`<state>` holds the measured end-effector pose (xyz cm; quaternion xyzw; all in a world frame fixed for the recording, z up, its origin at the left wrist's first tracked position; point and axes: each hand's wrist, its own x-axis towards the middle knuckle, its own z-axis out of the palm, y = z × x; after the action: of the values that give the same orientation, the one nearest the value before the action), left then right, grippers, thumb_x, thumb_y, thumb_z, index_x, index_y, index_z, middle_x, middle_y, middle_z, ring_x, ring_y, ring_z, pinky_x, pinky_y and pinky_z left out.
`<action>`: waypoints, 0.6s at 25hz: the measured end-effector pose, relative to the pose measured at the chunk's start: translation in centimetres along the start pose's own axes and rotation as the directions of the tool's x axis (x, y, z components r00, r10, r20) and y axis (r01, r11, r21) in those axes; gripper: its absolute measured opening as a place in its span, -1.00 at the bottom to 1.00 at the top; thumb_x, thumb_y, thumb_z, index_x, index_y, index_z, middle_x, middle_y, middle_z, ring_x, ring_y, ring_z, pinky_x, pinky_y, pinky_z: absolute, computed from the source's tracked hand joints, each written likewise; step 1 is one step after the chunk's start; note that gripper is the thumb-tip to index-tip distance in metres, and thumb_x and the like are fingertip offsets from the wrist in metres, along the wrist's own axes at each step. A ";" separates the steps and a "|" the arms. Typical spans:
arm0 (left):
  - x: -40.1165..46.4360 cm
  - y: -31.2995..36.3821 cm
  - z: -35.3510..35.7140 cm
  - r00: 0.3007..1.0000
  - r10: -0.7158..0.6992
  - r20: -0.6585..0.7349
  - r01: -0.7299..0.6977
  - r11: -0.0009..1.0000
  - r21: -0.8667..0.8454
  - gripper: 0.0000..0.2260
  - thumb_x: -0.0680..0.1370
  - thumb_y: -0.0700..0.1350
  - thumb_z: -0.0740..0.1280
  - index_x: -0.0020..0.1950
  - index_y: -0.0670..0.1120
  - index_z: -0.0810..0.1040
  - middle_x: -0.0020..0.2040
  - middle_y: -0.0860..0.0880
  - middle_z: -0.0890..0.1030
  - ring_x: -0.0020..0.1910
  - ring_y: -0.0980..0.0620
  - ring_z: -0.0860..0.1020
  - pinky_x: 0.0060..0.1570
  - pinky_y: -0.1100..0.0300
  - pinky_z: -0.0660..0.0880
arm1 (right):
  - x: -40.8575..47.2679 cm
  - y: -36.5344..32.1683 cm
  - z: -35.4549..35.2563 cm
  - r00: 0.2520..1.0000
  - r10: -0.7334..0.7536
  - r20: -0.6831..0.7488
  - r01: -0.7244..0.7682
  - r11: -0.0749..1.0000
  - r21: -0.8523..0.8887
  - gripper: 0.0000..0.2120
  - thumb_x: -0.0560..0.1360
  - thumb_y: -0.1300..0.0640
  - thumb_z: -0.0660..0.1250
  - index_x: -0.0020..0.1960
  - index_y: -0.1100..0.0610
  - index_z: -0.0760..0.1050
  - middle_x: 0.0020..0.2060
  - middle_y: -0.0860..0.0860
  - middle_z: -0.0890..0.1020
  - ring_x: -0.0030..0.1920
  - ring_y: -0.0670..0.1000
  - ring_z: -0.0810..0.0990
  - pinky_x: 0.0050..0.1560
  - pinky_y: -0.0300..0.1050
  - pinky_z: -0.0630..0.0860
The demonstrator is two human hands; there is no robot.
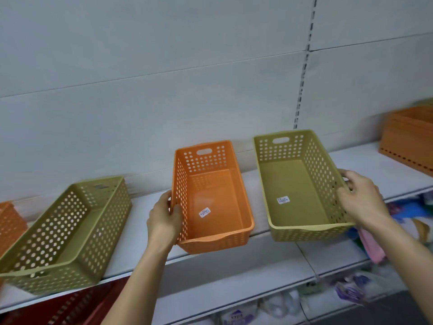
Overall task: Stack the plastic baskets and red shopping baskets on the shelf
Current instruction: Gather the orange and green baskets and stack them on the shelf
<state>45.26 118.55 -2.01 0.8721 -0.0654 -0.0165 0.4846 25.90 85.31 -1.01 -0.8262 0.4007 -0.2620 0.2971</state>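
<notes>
An orange perforated plastic basket (pixel 212 198) is tilted toward me at the middle of the white shelf (pixel 276 252); my left hand (pixel 164 219) grips its left wall. To its right, a green perforated basket (pixel 297 184) is also tilted, with my right hand (pixel 358 198) closed on its right wall. Both carry a small white sticker inside. Another green basket (pixel 68 233) rests on the shelf at the left. Red shopping baskets (pixel 70 308) show on the shelf below, bottom left.
An orange basket's edge (pixel 9 224) sits at the far left. A larger orange bin (pixel 410 139) stands on the shelf at the far right. Packaged goods (pixel 365 242) fill the lower shelves at right. The grey back panel (pixel 164 78) rises behind the shelf.
</notes>
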 end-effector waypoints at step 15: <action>-17.6 17.1 19.7 0.979 0.198 0.053 -0.185 0.964 -0.189 -0.70 0.60 -0.06 0.21 0.32 0.16 0.43 0.20 -0.02 0.60 0.04 -0.08 0.60 0.09 -0.20 0.56 | 1.6 18.3 -26.2 0.990 -0.044 -0.136 0.063 0.988 0.138 -0.61 0.51 0.28 0.24 0.31 0.04 0.47 0.03 0.01 0.64 -0.05 0.01 0.62 -0.10 0.05 0.60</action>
<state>24.34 95.25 1.46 0.8123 -0.1648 -0.0065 0.5594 -0.10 67.50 4.46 -0.7941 0.3775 -0.3521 0.3208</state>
